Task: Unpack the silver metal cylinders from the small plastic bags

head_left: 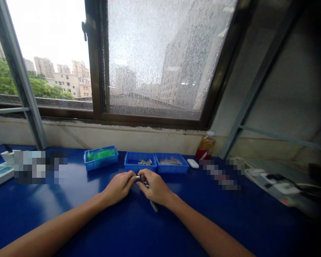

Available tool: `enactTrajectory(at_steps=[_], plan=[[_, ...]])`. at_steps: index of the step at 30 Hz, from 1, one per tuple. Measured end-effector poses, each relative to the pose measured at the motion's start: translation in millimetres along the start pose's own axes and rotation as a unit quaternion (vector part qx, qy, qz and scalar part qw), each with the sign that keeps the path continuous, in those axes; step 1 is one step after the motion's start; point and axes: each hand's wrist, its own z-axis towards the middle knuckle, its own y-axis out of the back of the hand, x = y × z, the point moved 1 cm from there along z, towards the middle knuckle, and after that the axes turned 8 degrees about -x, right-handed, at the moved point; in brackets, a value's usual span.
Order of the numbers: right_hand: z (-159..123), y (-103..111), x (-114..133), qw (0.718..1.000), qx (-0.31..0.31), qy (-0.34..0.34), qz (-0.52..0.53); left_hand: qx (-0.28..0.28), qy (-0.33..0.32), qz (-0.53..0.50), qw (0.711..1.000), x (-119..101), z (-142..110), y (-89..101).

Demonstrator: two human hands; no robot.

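Both my hands meet at the middle of a blue table (69, 221). My left hand (119, 186) and my right hand (154, 185) have their fingers pinched together on a small metal part (138, 177) held between them. A dark pen-like tool (153, 206) lies on the table under my right wrist. Just beyond my fingers stands a blue tray with small metal parts (140, 162). To its right is a second blue tray with clear pieces (171, 163), and to its left a blue tray with green pieces (101, 157).
A bottle with an orange label (205, 147) stands at the back by the wall, a small white object (193, 163) beside it. A white power strip with cables (273, 182) lies at the right. A white device (0, 171) sits at the left edge. A window runs behind the table.
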Motion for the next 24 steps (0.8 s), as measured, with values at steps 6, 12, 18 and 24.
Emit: enactTrajectory(at_steps=[6,12,18,24], plan=[[0.0,-2.2,-0.8,0.999,0.0,0.005,-0.041,-0.007,0.007,-0.031,0.999,0.3,-0.3,-1.4],[0.7,-2.1,-6.1,1.0,0.017,0.006,-0.023,-0.029,0.004,-0.025,0.999,-4.7,-0.3,-3.3],[-0.1,2.1,-0.9,1.0,-0.023,0.002,0.012,-0.05,0.039,-0.052,0.997,-4.5,1.9,-2.9],[1.8,4.0,-6.1,0.996,-0.051,0.062,-0.041,-0.029,0.082,-0.092,0.992,-7.1,0.3,-7.9]])
